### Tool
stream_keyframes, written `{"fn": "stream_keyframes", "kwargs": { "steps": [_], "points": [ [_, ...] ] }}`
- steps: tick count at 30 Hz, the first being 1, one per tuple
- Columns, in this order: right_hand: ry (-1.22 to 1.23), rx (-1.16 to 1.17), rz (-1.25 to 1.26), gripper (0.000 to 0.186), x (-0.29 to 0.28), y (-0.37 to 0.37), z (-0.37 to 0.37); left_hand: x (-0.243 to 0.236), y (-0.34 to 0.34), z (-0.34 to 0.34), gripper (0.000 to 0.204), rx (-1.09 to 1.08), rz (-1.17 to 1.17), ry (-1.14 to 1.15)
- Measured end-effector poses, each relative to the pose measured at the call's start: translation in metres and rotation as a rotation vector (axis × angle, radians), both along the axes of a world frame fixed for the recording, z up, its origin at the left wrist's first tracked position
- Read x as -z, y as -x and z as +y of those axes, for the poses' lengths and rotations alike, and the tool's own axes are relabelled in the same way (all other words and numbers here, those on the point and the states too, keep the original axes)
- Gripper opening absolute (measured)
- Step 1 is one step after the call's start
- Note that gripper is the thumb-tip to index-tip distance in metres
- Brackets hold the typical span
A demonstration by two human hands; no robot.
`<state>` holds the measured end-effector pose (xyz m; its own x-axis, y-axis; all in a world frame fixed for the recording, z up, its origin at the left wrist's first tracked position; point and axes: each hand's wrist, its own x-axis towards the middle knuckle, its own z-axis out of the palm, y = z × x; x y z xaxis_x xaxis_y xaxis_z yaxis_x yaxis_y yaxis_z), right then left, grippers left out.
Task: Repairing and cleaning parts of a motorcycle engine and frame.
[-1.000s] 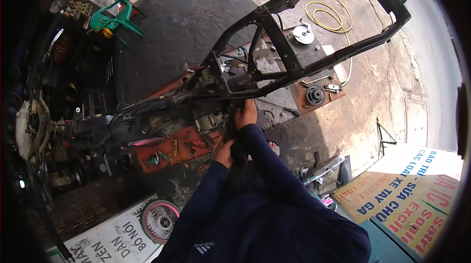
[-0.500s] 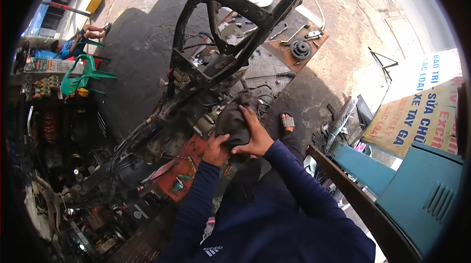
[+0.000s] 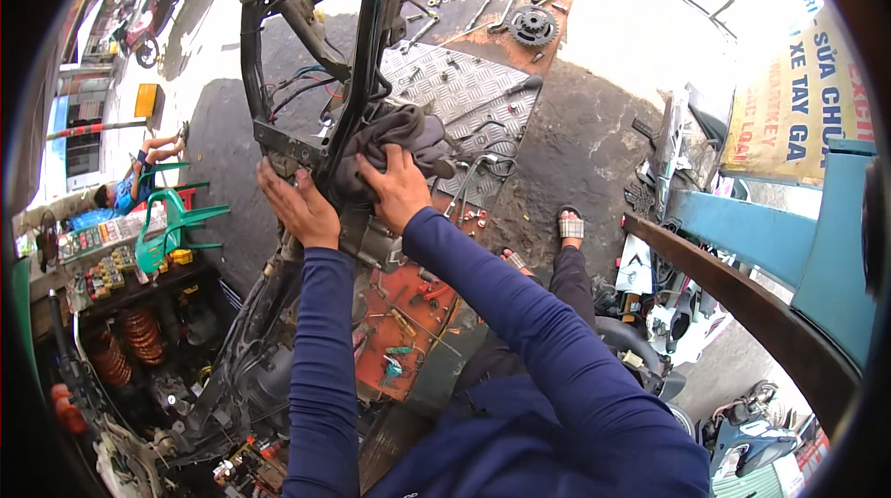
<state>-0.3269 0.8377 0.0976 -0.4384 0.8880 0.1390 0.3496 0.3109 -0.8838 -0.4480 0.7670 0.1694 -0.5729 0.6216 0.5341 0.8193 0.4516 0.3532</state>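
Note:
A dark grey rag (image 3: 394, 141) lies bunched against the engine area of a stripped black motorcycle frame (image 3: 357, 71). My right hand (image 3: 399, 190) grips and presses the rag there, its fingers curled over the cloth. To its left, my left hand (image 3: 302, 206) rests against the side of the frame with its fingers stretched out, holding nothing. A metal engine part (image 3: 367, 236) shows just below the rag. What lies under the cloth is hidden.
A patterned metal plate (image 3: 464, 80) with tools lies beyond, near a toothed gear (image 3: 534, 26). An orange tray (image 3: 380, 377) of hand tools stands below the frame. At left, a person (image 3: 125, 192) reclines by a green chair (image 3: 162, 229). A blue metal cabinet (image 3: 835, 247) stands at right.
Both hands have moved forward and left, up to the frame. The rag went from being held between both hands to being pressed on the motorcycle by the right; the left let go of it.

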Motion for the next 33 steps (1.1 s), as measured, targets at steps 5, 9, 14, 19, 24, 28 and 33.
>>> {"fn": "stream_keyframes", "kwargs": {
  "steps": [5, 9, 14, 19, 24, 28, 33],
  "points": [
    [-0.252, -0.144, -0.318, 0.047, 0.015, -0.037, 0.079, 0.002, -0.006, 0.006, 0.069, -0.001, 0.008, 0.014],
    [0.168, 0.078, -0.350, 0.048, 0.036, -0.054, 0.106, 0.003, -0.007, 0.007, 0.065, 0.010, 0.014, -0.024],
    [-0.090, -0.381, -0.041, 0.042, 0.000, -0.021, 0.058, 0.000, -0.003, 0.003, 0.068, 0.023, 0.062, -0.023],
    [0.095, -0.128, -0.455, 0.038, 0.065, -0.045, 0.160, 0.000, -0.018, 0.017, 0.068, 0.042, 0.036, -0.039],
    [-0.057, -0.175, -0.429, 0.014, 0.015, -0.011, 0.088, 0.005, -0.010, 0.010, 0.068, 0.033, 0.067, -0.030],
    [-0.174, -0.667, -0.248, 0.019, -0.032, -0.027, 0.064, -0.005, -0.008, 0.004, 0.068, 0.035, 0.083, -0.017],
    [0.003, -0.080, -0.395, 0.033, 0.009, -0.030, 0.114, 0.000, -0.012, 0.011, 0.067, 0.040, 0.079, -0.042]
  ]
}}
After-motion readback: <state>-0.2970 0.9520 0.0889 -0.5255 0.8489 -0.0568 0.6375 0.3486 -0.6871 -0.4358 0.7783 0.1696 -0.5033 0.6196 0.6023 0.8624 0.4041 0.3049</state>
